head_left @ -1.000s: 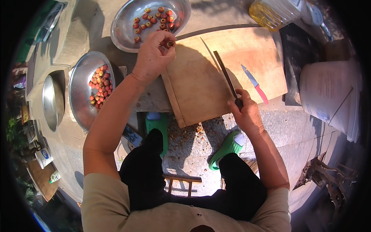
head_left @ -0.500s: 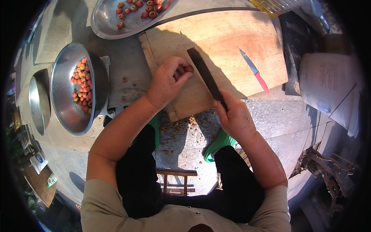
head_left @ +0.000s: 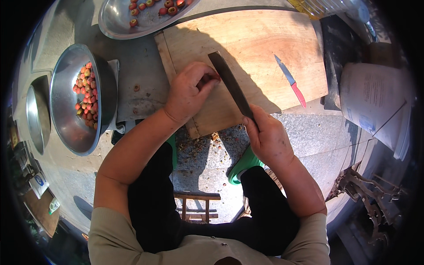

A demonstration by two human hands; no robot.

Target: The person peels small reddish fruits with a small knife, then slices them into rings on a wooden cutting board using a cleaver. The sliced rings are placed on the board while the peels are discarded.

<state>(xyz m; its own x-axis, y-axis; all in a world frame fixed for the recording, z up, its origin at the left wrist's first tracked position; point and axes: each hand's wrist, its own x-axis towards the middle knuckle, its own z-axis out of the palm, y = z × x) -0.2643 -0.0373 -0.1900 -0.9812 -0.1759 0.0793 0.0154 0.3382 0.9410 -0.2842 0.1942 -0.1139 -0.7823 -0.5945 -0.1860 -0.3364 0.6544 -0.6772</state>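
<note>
Relative to one second earlier, the left hand has moved from the shiny metal bowl at 11 o'clock onto the smooth wooden board, its curled fingers pinching a mostly hidden red fruit at 12 o'clock; the right hand grips a dark, straight knife angled toward 11 o'clock.

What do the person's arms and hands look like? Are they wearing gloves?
No gloves! The left hand and right hand are bare, and so are both forearms. I can't see any watch or bracelet. Short, plain beige sleeves end just above the elbows.
</note>
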